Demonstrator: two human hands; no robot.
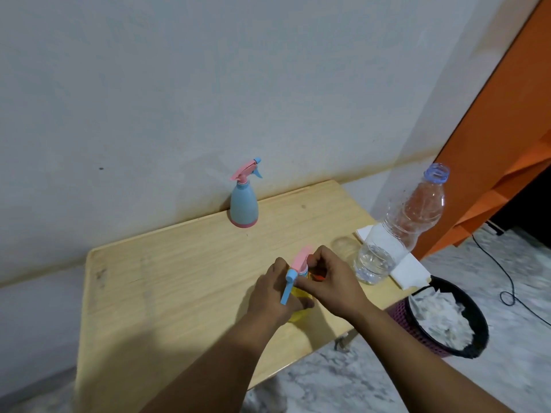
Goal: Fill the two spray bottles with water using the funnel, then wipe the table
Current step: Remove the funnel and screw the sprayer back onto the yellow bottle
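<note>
A yellow spray bottle (298, 314) stands near the table's front edge, mostly hidden by my hands. My left hand (274, 293) grips its body. My right hand (331, 281) pinches its pink and blue spray head (298, 263) at the neck. Something small and orange (318, 277) shows between my right fingers; I cannot tell what it is. A blue spray bottle (244, 207) with a pink head stands by the wall at the back. An uncapped clear water bottle (396, 231), partly full, stands at the right edge beside a white tissue (408, 271).
The wooden table (185, 281) stands against a white wall. A black bin (447, 317) full of crumpled paper sits on the marble floor at the right. An orange cabinet (507, 138) rises behind it, and a black cable (507, 278) trails over the floor.
</note>
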